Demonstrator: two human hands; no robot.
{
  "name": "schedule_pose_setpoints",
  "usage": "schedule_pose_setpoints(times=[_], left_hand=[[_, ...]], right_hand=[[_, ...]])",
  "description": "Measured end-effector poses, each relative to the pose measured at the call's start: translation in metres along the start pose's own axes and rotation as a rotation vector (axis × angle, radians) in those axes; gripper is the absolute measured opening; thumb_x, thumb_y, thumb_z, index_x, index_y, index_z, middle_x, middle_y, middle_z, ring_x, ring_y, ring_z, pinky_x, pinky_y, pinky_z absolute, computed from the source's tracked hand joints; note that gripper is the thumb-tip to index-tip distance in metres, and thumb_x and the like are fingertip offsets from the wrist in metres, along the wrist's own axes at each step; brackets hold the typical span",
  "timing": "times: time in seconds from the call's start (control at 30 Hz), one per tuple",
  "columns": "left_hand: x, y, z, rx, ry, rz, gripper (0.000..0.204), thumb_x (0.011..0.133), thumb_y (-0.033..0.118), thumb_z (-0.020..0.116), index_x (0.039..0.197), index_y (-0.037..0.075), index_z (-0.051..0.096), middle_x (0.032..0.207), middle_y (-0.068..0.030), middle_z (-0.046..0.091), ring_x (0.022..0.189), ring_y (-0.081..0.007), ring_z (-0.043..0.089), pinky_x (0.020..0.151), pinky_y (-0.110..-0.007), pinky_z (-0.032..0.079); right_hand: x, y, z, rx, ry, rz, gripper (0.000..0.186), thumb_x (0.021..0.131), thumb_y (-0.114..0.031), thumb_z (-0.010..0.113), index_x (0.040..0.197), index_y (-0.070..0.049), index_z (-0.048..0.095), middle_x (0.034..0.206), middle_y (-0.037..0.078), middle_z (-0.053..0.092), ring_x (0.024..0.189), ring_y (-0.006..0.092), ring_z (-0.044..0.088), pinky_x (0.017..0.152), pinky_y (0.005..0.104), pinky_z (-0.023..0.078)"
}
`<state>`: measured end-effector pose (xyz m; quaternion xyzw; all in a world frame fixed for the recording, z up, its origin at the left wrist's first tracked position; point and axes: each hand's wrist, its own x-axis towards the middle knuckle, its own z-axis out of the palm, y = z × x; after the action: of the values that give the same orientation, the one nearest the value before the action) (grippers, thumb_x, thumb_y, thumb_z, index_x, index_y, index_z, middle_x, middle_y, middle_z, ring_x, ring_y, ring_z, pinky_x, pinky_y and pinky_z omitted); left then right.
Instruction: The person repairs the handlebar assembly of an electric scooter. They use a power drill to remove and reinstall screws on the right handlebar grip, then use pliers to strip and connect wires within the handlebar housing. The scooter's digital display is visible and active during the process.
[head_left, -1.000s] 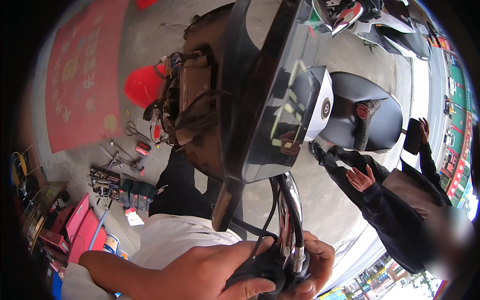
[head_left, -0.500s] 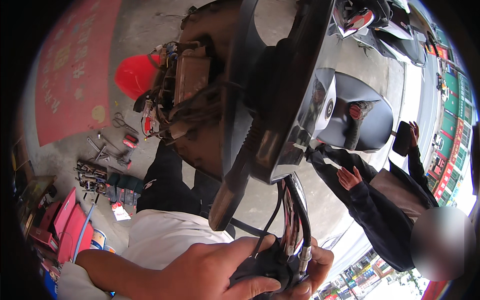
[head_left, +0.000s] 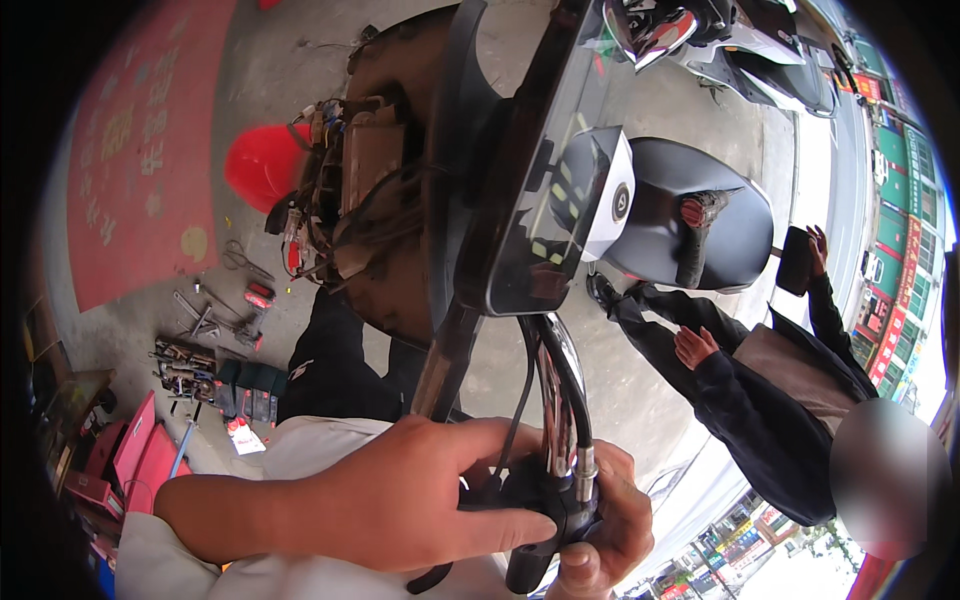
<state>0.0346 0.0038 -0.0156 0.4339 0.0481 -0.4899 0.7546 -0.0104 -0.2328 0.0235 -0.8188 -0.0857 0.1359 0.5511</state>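
Both your hands close around the black handlebar housing

You have the black control housing (head_left: 545,500) at the near middle of the scene, at the near end of the chrome handlebar tube (head_left: 557,405). Your left hand (head_left: 415,490) grasps it from the left, the thumb lying across its near face and pointing right. Your right hand (head_left: 622,510) grasps it from the right, fingers curled around that side and thumb at the near edge; part of their hold is hidden behind the housing. A thick black cable (head_left: 577,392) follows the tube and reaches the housing at a silver metal fitting (head_left: 585,474), just beside your right fingers. A thinner black cable (head_left: 521,400) runs down to the left of the tube. A curved black piece (head_left: 430,579) pokes out on the near side of your left hand.

Farther off, you face the glossy dark panel (head_left: 525,255) of the scooter, with exposed wiring (head_left: 315,190) to its left. To the right, a dark glove-like item (head_left: 696,240) lies on the black seat (head_left: 650,185). On the floor to your left are scissors (head_left: 240,258), a red-and-black tool (head_left: 260,298) and an open tool case (head_left: 187,362), near a red mat (head_left: 150,170). At the right, a co-worker in dark sleeves holds one open hand (head_left: 695,347) toward the scooter; the other hand (head_left: 818,252) is at the edge of a rounded black panel (head_left: 794,262), and you cannot tell whether it grips.
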Motion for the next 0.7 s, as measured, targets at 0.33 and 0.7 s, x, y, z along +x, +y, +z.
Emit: schedule_pose_setpoints(times=[0.33, 0.7], left_hand=[[0.013, 0.009, -0.004, -0.243, -0.181, -0.118, 0.063, 0.09, 0.002, 0.076, 0.147, 0.001, 0.05, 0.125, -0.0051, 0.066, 0.117, -0.0134, 0.061, 0.101, -0.033, 0.05], [0.017, 0.009, 0.0, -0.268, -0.197, -0.099, 0.067, 0.088, 0.004, 0.075, 0.148, -0.003, 0.046, 0.127, -0.0083, 0.066, 0.123, -0.0156, 0.059, 0.108, -0.034, 0.045]], right_hand=[[-0.004, -0.017, 0.001, -0.199, -0.008, 0.068, 0.092, 0.076, -0.023, 0.087, 0.145, 0.016, 0.041, 0.131, 0.031, 0.056, 0.118, 0.0368, 0.061, 0.101, 0.0433, 0.049], [0.014, -0.04, 0.004, -0.523, -0.064, -0.001, 0.09, 0.067, -0.013, 0.091, 0.143, 0.009, 0.048, 0.13, 0.027, 0.06, 0.115, 0.037, 0.063, 0.097, 0.0427, 0.052]])
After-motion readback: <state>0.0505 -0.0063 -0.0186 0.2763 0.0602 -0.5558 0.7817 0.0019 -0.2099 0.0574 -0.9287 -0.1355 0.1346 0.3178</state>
